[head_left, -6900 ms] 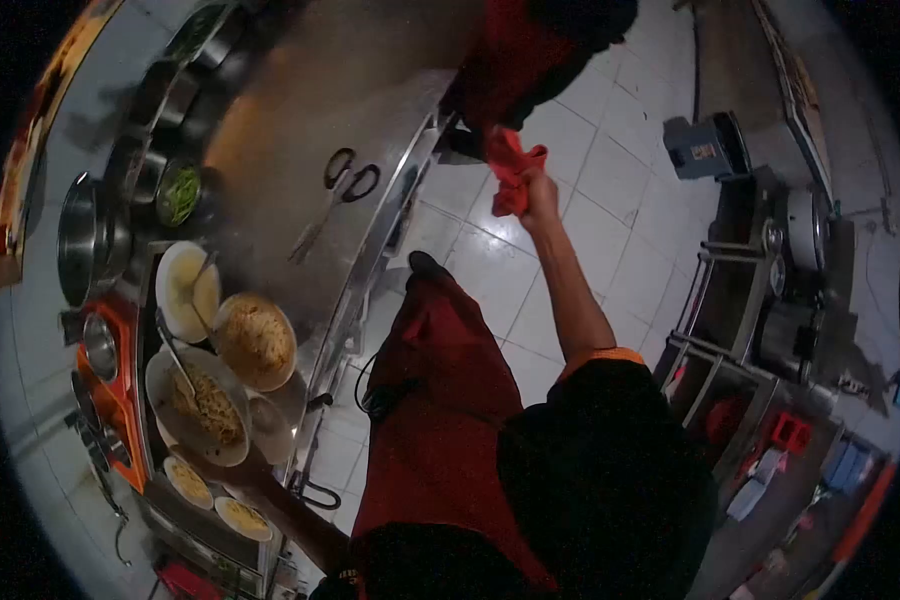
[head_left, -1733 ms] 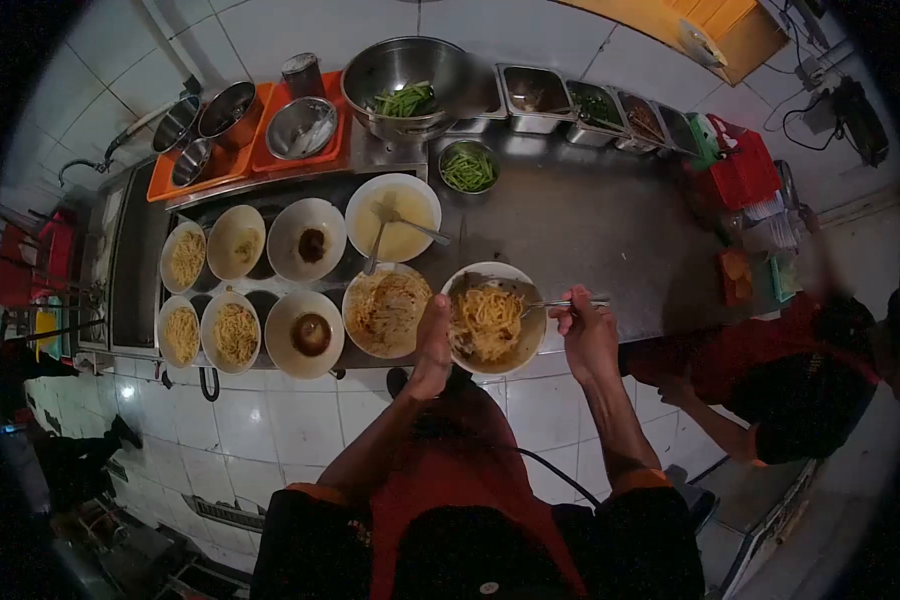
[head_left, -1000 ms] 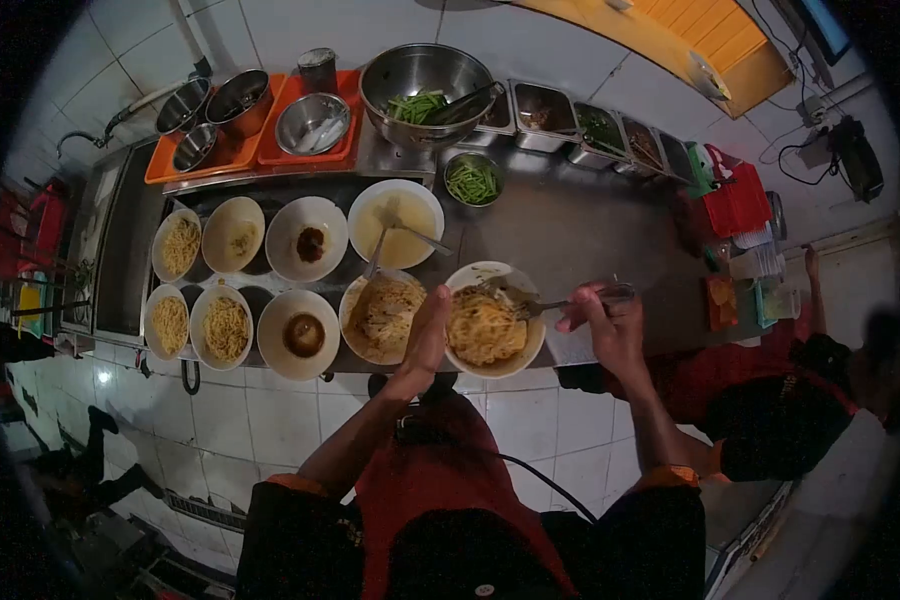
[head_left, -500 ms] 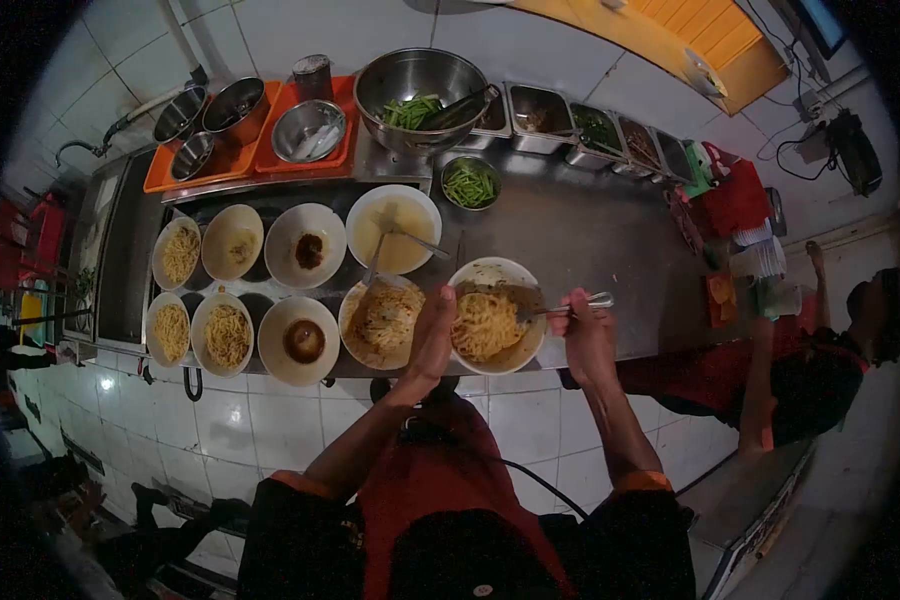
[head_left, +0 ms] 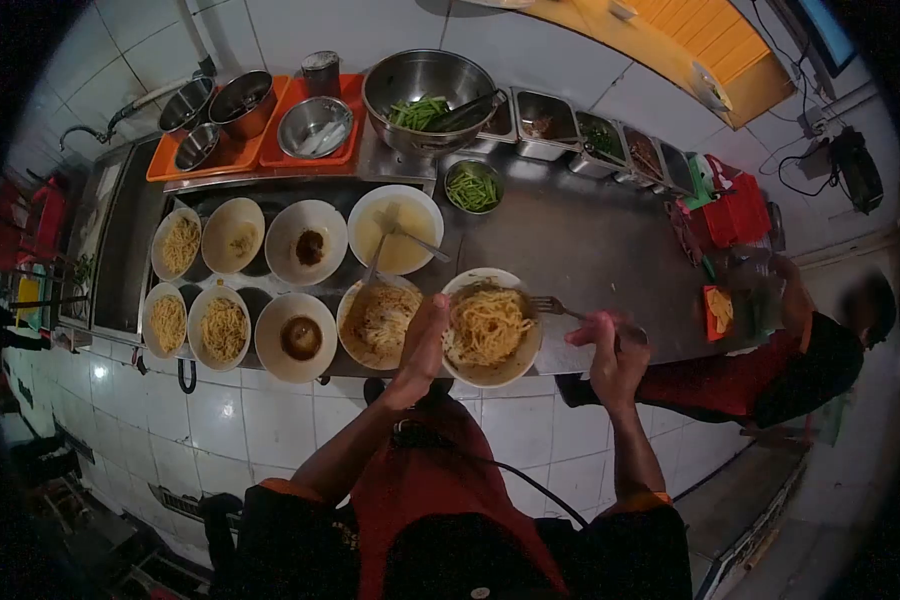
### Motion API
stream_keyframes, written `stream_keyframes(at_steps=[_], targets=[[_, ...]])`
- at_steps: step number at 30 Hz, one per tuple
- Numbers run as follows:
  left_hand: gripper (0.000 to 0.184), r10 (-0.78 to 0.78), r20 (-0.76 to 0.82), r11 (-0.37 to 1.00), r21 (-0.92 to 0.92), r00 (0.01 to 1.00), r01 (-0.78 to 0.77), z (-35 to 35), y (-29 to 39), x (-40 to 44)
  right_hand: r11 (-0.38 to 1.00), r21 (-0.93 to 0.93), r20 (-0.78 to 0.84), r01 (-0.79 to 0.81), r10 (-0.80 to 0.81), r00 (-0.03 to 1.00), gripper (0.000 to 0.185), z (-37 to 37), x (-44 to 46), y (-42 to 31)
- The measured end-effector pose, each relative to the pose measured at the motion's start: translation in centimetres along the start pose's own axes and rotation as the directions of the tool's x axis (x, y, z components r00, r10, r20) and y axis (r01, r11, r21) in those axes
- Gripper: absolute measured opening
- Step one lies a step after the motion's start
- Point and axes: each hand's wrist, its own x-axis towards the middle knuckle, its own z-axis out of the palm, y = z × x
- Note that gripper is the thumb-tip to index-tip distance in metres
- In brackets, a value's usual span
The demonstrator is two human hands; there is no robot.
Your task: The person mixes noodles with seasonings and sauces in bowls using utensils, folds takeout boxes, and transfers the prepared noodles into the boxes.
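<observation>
My left hand (head_left: 423,350) grips the left side of a white bowl (head_left: 452,376) at the counter's front edge. Coated noodles (head_left: 490,327) lie in that bowl. In my right hand (head_left: 615,358) is the handle of a fork (head_left: 560,309), whose tines are over the bowl's right rim. Just left of my left hand stands another bowl of noodles (head_left: 378,322), with a utensil resting in it. Behind it is a bowl of pale liquid (head_left: 395,215) holding utensils. A bowl with dark sauce (head_left: 300,338) stands farther left.
Several noodle bowls (head_left: 224,330) stand at the left. Along the back are orange trays (head_left: 160,160), a large steel bowl (head_left: 425,65), a small bowl of green vegetables (head_left: 473,187) and metal tubs (head_left: 545,125). A co-worker (head_left: 800,370) is at the right beside a red basket (head_left: 738,212).
Since half a second ago, the fork has come up from the noodles to the bowl's right rim, and my right hand has moved slightly right. The co-worker at the right has shifted their arms.
</observation>
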Motion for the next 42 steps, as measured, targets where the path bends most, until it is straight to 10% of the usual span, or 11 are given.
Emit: stream_keyframes(at_steps=[2,6,10,14,19,22,25,28,32,35,42], targets=[[0.064,0.001,0.07,0.999,-0.048,0.998,0.003,0.5,0.1,-0.1,0.904,-0.096,0.192,0.417,-0.395,0.899,0.028,0.9,-0.5,-0.2],[0.061,-0.01,0.104,1.0,-0.029,0.995,0.013,0.2,-1.5,0.7,0.918,0.384,0.255,-0.099,-0.003,0.967,0.023,2.9,0.6,1.5],[0.059,-0.029,0.208,0.986,0.169,0.978,-0.007,0.4,-1.0,-0.2,0.772,-0.06,0.353,0.633,-0.576,0.737,0.017,1.7,3.5,-1.9],[0.061,0.073,-0.06,0.996,-0.048,0.996,-0.076,0.5,-1.6,-0.3,0.812,-0.266,0.336,0.519,-0.427,0.84,0.017,0.6,1.8,-0.8],[0.062,0.1,-0.173,0.995,-0.002,0.98,-0.102,0.9,-1.7,-0.1,0.975,0.223,-0.033,0.008,-0.001,0.999,0.026,0.8,-0.1,0.1],[0.061,0.088,-0.085,0.996,-0.024,0.992,-0.09,1.4,-1.4,-0.7,0.98,-0.152,0.057,0.125,-0.118,0.991,0.029,2.8,-0.7,2.7],[0.06,0.122,-0.141,0.99,0.086,0.983,-0.111,0.6,-1.9,-0.1,0.701,0.679,0.111,-0.218,0.195,0.975,0.027,1.2,1.1,4.2],[0.059,0.108,-0.11,0.993,-0.032,0.988,-0.112,0.2,-2.0,-0.1,0.972,-0.112,0.056,0.208,-0.202,0.978,0.026,-0.6,0.6,-0.3],[0.056,0.11,-0.044,0.994,0.025,0.993,-0.109,1.3,-0.7,-1.1,0.959,0.024,0.081,0.282,-0.283,0.956,0.027,1.7,-1.1,0.5],[0.054,0.105,-0.087,0.994,0.045,0.991,-0.101,0.3,-1.8,-0.3,0.697,0.629,0.212,-0.344,0.272,0.939,0.025,2.7,0.8,3.6],[0.055,0.09,-0.009,0.994,0.068,0.996,-0.09,1.2,-0.6,-1.6,0.966,0.225,0.176,-0.128,0.089,0.98,0.03,3.4,0.3,2.7]])
